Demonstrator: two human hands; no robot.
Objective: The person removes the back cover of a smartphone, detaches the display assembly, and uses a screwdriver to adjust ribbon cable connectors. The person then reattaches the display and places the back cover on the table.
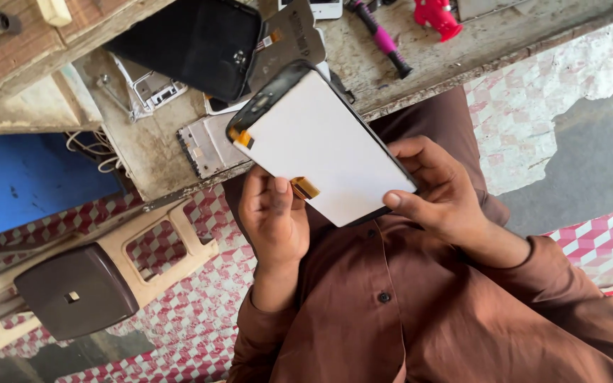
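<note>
I see both hands holding up a phone display panel (321, 149) in the middle of the frame, its white back turned toward the camera and its dark edge showing along the top; it hangs in the air just below the table (150, 163) edge, touching nothing but the fingers. The left hand (272, 216) is half closed under the panel's lower left edge, thumb lying up against it just beside a small orange flex ribbon (305, 188); the right hand (443, 190) curls around the lower right corner, thumb on the white face and fingers behind.

I judge the step in hand to be a close look at the back of the panel and its ribbon; any further handling calls for a light grip by the edges, thumbs kept off the ribbon, and the panel kept level so that it does not slip.

On the table in the upper part of the frame lie a black screen (186, 42), a bare metal frame (203, 145), a pink-handled tool (381, 35) and a red tool (435, 15); a brown stool (76, 291) stands at lower left on the tiled floor (200, 312).
</note>
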